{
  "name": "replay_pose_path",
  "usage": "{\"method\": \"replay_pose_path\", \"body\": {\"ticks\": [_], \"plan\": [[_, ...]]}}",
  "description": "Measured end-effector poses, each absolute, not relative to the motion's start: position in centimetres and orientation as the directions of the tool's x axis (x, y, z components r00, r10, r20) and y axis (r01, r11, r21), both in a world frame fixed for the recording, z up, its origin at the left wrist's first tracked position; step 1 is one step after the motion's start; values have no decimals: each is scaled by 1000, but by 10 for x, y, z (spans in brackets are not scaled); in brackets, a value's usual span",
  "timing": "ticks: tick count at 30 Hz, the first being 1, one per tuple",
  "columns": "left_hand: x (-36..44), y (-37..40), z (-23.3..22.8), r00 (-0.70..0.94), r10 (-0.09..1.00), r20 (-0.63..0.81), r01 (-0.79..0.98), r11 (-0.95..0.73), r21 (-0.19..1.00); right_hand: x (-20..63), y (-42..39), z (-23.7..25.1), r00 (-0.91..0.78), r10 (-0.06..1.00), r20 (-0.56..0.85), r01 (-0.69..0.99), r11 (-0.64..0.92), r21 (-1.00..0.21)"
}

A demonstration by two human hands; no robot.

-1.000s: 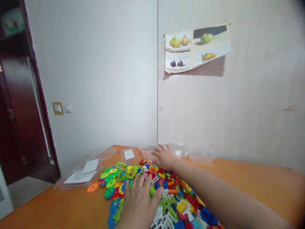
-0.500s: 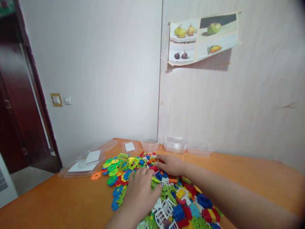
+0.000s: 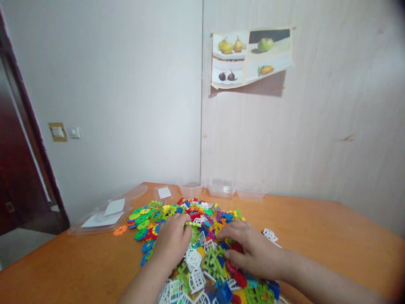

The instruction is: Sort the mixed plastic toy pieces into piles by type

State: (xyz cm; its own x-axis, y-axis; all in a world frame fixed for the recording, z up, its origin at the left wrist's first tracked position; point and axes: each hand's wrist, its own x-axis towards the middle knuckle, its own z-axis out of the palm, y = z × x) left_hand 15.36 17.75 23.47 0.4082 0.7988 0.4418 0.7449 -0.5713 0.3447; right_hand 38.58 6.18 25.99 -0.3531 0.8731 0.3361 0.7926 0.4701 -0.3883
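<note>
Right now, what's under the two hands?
The left hand and right hand lie flat on the toy pile. Which pieces lie beneath the palms is covered.

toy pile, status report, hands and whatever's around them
Left hand flat on toy pile, holding nothing. Right hand palm down on it too. Loose white piece beside right hand; clear tubs at wall.
</note>
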Motion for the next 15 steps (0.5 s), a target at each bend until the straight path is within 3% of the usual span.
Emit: {"method": "replay_pose_path", "body": {"ticks": [5,9,15], "plan": [[149,184,237,342,795,501,688,-575,443,400,39,237,-218,879,424,854,383,-353],[135,197,240,146,808,570,716,-484,503,411,38,220,-100,868,486,873,311,-376],[99,226,227,-117,883,455,816,-176,551,410,33,221,-205,884,419,866,364,-344]]}}
